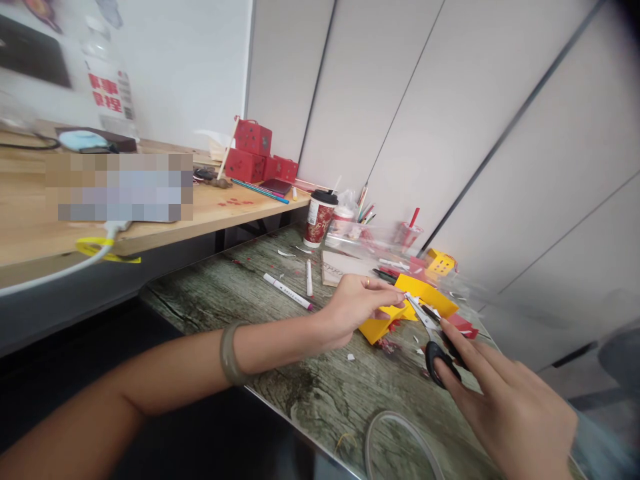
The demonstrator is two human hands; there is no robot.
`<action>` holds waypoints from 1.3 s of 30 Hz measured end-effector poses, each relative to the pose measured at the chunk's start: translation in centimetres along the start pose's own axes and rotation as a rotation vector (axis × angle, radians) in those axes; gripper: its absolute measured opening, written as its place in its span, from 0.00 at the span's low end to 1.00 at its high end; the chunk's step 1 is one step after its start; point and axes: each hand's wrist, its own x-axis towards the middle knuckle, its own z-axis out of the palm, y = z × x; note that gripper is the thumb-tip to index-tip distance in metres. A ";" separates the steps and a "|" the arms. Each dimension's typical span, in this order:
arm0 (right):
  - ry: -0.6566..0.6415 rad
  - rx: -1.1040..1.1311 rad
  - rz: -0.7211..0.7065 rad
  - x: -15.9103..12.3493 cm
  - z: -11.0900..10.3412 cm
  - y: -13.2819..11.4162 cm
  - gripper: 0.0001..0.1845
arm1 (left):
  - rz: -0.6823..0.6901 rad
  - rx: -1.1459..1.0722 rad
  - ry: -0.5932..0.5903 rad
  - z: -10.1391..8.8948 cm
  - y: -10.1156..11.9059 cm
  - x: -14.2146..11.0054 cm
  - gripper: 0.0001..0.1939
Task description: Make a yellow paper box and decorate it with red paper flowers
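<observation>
My left hand [353, 303] pinches something tiny and whitish between thumb and forefinger, too small to name. Against those fingertips are the blade tips of black-handled scissors [424, 317]. My right hand [515, 393] grips the scissors, thumb and fingers at the handle loops, with the blades slightly apart. Folded yellow paper [425, 292] lies beneath and behind both hands, partly covered by my left fingers. White paper scraps [351, 357] and red pieces [466, 328] are scattered around it.
A white marker [287, 291] and a shorter white pen [309, 278] lie left of my hands. Behind stand a lidded paper cup [319, 223] and a yellow box [440, 262]. A clear ring [369, 443] rests near the front edge. Red boxes [246, 163] stand on the raised wooden shelf [220, 208].
</observation>
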 end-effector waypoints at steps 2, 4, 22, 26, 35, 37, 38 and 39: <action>-0.007 -0.028 -0.007 0.1 -0.1 0.0 0.24 | -0.007 0.002 -0.002 0.0 0.0 0.0 0.05; -0.011 -0.051 -0.015 0.3 -0.2 -0.1 0.26 | -0.011 0.006 -0.001 0.0 0.0 0.0 0.05; -0.029 0.050 0.065 0.2 -0.2 0.0 0.25 | 0.005 0.023 -0.012 -0.2 -0.2 0.3 0.05; -0.215 0.274 0.550 0.0 0.9 1.4 0.19 | -0.007 0.024 -0.027 -0.4 -0.1 0.2 0.05; -0.736 0.367 0.489 -2.6 4.3 4.3 0.09 | -0.025 0.015 -0.098 -0.8 -0.3 0.2 0.08; -0.769 0.415 0.469 -2.8 4.4 4.5 0.08 | -0.023 0.030 -0.109 -0.8 -0.2 0.1 0.09; -0.774 0.440 0.462 -2.8 4.3 4.5 0.07 | -0.023 0.042 -0.115 -0.7 -0.2 0.1 0.09; -0.771 0.465 0.459 -2.7 4.1 4.4 0.07 | -0.021 0.056 -0.120 -0.7 -0.2 0.1 0.09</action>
